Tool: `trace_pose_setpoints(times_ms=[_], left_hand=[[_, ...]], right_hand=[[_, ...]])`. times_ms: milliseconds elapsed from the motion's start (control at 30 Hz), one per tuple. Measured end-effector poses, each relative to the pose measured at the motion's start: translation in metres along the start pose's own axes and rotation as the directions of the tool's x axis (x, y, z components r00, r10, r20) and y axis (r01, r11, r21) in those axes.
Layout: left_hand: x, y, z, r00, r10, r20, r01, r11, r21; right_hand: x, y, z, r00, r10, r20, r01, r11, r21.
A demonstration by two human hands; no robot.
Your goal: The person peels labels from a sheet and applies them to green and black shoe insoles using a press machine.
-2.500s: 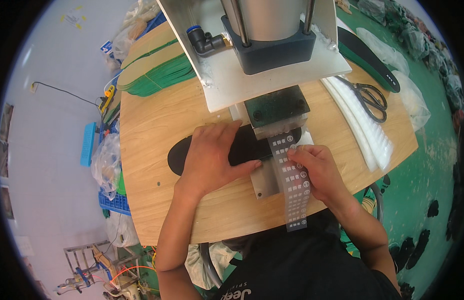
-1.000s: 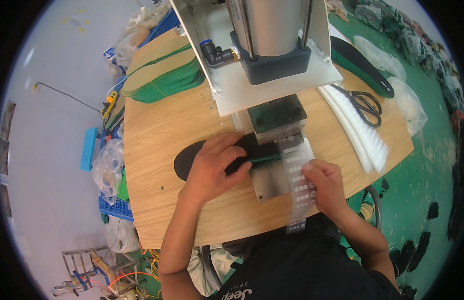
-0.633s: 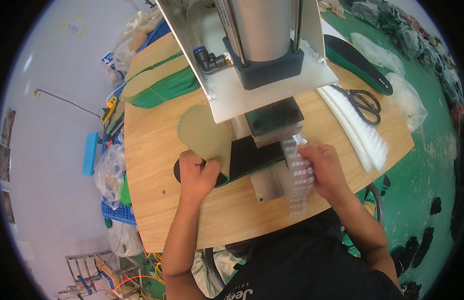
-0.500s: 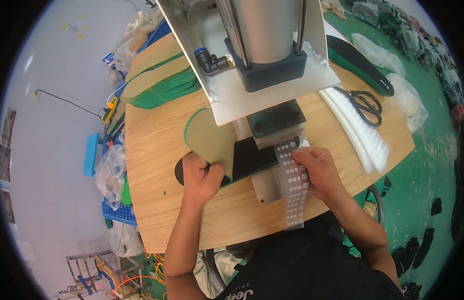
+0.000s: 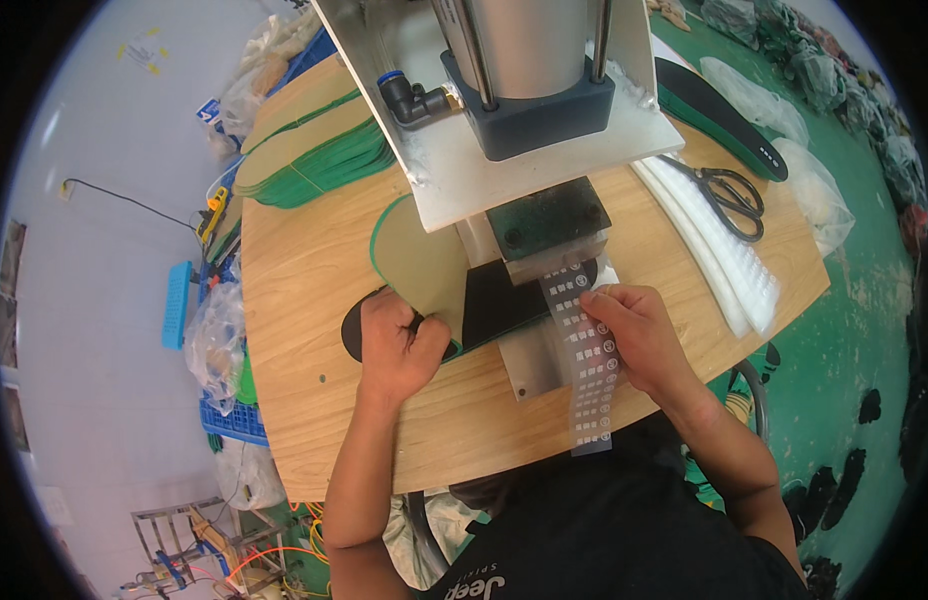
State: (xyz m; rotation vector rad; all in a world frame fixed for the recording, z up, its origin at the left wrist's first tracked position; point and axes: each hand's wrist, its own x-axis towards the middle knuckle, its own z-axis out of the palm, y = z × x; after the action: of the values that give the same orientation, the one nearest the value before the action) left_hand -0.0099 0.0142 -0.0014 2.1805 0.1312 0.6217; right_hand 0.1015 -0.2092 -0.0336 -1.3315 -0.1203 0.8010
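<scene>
Label strip (image 5: 592, 372) across near table edge (image 5: 434, 478)

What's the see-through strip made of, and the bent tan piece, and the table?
The strip looks like thin, smooth plastic film, since things show through it. The bent tan piece seems matte, maybe foam or rubber: it curves softly. The table looks like smooth wood, or a wood-patterned coating, from its grain lines.

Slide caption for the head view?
Left hand grips a bent black and tan insole; right hand pinches a long translucent strip printed white.
</scene>
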Motion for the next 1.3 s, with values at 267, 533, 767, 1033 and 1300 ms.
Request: trace_pose_setpoints(times_ms=[267, 533, 767, 1033, 1300], left_hand=[[-0.001, 0.002, 0.004, 0.995, -0.016, 0.100, 0.007, 0.996, 0.090], [0.008, 0.015, 0.015, 0.973, -0.047, 0.225, -0.025, 0.951, 0.307], [0.006, 0.010, 0.013, 0.982, 0.055, 0.181, -0.107, 0.951, 0.289], [0.000, 0.008, 0.006, 0.895, -0.398, -0.202, 0.309, 0.879, -0.364], [-0.001, 0.001, 0.004, 0.927, -0.332, -0.176, 0.274, 0.918, -0.288]], right_hand=[[0.001, 0.002, 0.000, 1.000, 0.027, -0.006, -0.027, 0.999, -0.029], [-0.005, -0.006, 0.001, 0.997, 0.068, -0.024, -0.067, 0.997, 0.030], [-0.013, -0.003, -0.012, 0.973, -0.132, -0.191, 0.156, 0.981, 0.118], [-0.006, -0.004, -0.004, 0.992, -0.011, -0.129, 0.021, 0.996, 0.083], [-0.004, -0.009, -0.006, 1.000, 0.031, 0.002, -0.031, 0.997, -0.073]])
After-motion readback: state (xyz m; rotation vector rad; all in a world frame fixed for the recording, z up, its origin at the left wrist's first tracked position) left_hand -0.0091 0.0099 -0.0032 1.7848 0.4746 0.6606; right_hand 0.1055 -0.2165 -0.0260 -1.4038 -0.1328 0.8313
